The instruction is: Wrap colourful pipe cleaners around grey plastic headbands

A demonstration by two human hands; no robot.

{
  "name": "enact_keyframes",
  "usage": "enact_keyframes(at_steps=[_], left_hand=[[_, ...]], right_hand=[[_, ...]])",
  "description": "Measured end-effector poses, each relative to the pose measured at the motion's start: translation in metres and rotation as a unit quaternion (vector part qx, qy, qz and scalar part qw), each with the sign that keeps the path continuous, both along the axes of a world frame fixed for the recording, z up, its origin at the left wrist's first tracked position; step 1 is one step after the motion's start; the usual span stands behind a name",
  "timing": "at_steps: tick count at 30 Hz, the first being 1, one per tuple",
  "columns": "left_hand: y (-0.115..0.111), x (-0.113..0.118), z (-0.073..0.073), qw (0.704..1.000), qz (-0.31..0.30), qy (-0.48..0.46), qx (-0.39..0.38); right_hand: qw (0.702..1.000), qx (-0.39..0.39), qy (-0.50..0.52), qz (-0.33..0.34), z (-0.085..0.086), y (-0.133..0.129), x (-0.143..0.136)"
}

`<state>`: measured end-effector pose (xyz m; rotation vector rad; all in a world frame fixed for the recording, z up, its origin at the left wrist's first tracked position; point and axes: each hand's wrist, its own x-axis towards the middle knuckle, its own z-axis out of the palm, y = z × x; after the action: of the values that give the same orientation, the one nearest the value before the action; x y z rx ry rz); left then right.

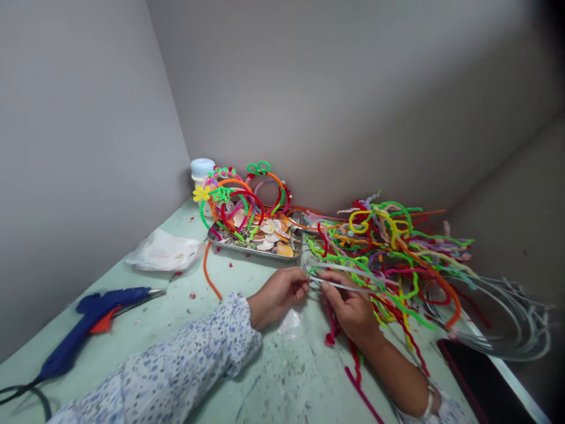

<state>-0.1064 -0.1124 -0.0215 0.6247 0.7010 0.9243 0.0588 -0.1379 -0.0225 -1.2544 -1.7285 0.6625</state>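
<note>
Both my hands meet over the middle of the table around a thin grey headband (359,287), whose two narrow arms stretch to the right. A bit of green pipe cleaner (312,271) shows at its left end. My left hand (282,294) is closed, its fingertips pinched at that end; exactly what lies between them is partly hidden. With thumb and fingers, my right hand (351,306) grips the headband's arms. Just beyond that hand lies a tangled heap of colourful pipe cleaners (392,235), some strands running under my wrist.
A metal tray (247,254) holds shells and several pipe-cleaner-wrapped headbands (238,194). At left lie a blue glue gun (75,330) and a plastic bag (165,250). A bottle (203,168) stands behind. More bare headbands (521,324) and a dark phone (485,383) are at right.
</note>
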Motion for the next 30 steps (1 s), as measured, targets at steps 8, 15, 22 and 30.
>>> enact_keyframes(at_steps=[8,15,22,30], left_hand=[[0.002,-0.001,-0.002,1.000,0.000,-0.001,-0.026],[0.001,-0.001,-0.001,1.000,-0.006,-0.001,-0.023],[0.001,-0.001,0.001,0.999,-0.003,-0.011,-0.031],[0.000,-0.001,0.002,0.999,-0.005,0.031,-0.013]], right_hand=[[0.999,-0.037,0.026,0.006,-0.005,0.001,0.002],[0.993,-0.083,0.080,0.004,-0.012,0.002,0.003],[0.990,-0.103,0.100,-0.002,-0.011,0.002,0.001],[0.991,-0.081,0.106,0.013,-0.010,0.001,0.002]])
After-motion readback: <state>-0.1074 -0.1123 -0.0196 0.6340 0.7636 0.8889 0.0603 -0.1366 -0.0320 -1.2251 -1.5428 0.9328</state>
